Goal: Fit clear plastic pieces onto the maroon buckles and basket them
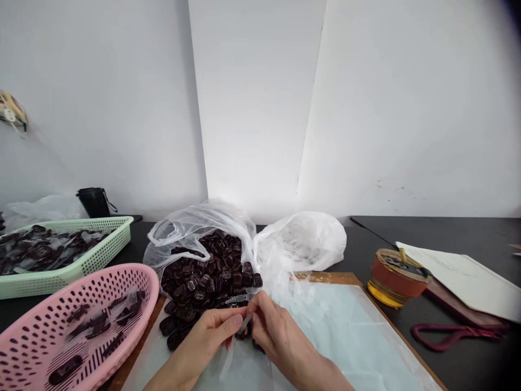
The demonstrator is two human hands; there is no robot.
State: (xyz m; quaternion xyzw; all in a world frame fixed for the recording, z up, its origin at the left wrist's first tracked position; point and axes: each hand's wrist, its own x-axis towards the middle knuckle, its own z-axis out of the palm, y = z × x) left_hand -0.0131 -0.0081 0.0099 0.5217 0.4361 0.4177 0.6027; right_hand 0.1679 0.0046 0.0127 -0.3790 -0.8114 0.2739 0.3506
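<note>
Hands, two, bare, lowest in frame and just in front of the open plastic bag (203, 233), which serves as landmark for all entries below.

Item 1. Left hand (211, 331): fingers curled, thumb and forefinger pinched on a thin clear sleeve (238, 339) that hangs pale and limp below the grip.

Item 2. Right hand (272, 326): fingers closed toward the same sleeve, meeting the left hand's fingertips; a small dark piece (246, 334) seems to sit between them, though it is mostly hidden by the fingers.

Item 3. Dark pieces, heap (211, 271): glossy maroon, small, flat, blocky; spilling from the bag mouth toward the hands.

Handling, judged: each piece looks light, rigid and smooth, so likely slippery; best pinched across its flat faces or short edges. The sleeve looks flimsy and clingy; hold it at the open lip.

Item 4. Pink basket (138, 282): left of the bag, a few sleeved pieces inside.

Item 5. Green tray (101, 255): behind the pink basket, further left of the bag, filled with sleeved pieces.

Item 6. White bag (301, 239): crumpled, touching the landmark bag's right side.

Item 7. Tape roll (393, 277): well right of the bag.
</note>
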